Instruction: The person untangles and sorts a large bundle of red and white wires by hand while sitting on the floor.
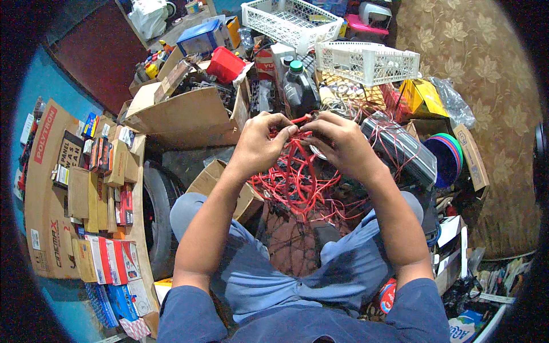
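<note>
Both my hands are raised close together in front of me. My left hand (266, 139) pinches red wire between thumb and fingers. Close beside it, my right hand (336, 139) has its fingertips on the same red wire, with a short thicker red piece near its index finger. A tangled bundle of red wires (296, 184) hangs and spreads below my hands, between my knees. More thin reddish wires lie over a silver-and-black metal case (401, 148) to the right. The wire ends at my fingertips are partly hidden by my fingers.
An open cardboard box (184, 115) of metal parts stands ahead left, beside a dark bottle with a green cap (297, 83). White plastic crates (369, 64) lie at the back. Small boxes (101, 171) are stacked left, near a tire (158, 214). Nested coloured basins (444, 158) stand right.
</note>
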Tool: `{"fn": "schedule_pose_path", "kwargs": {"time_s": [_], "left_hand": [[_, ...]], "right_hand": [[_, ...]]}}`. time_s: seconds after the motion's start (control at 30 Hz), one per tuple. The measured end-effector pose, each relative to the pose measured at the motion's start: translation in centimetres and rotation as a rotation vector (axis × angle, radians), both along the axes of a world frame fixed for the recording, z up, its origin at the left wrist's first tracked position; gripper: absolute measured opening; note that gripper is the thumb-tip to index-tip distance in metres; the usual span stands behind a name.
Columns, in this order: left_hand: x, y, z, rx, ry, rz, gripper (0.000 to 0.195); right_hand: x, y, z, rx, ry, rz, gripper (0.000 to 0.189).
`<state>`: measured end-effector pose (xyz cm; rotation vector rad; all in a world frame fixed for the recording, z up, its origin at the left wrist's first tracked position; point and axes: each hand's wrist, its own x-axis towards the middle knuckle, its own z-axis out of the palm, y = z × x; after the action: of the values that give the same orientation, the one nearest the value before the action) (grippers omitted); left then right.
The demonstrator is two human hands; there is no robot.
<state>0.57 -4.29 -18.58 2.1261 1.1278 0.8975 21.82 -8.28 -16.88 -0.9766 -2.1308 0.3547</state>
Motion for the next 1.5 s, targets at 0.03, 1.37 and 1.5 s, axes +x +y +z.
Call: {"fn": "schedule_pose_path", "kwargs": {"time_s": [0.03, 1.37, 1.5], "left_hand": [[0.1, -0.1, 0.1, 0.021, 0.02, 0.003, 0.018], [-0.4, 0.8, -0.2, 0.062, -0.008, 0.094, 0.012], [-2.1, 1.6, 0.3, 0.032, -0.089, 0.202, 0.017]], "right_hand": [[0.2, 0.0, -0.1, 0.042, -0.087, 0.001, 0.022], [4.0, 2.5, -0.5, -0.825, 0.909, -0.127, 0.027], [3.7, -0.1, 2.5, -0.8, 0.281, 0.012, 0.034]]}}
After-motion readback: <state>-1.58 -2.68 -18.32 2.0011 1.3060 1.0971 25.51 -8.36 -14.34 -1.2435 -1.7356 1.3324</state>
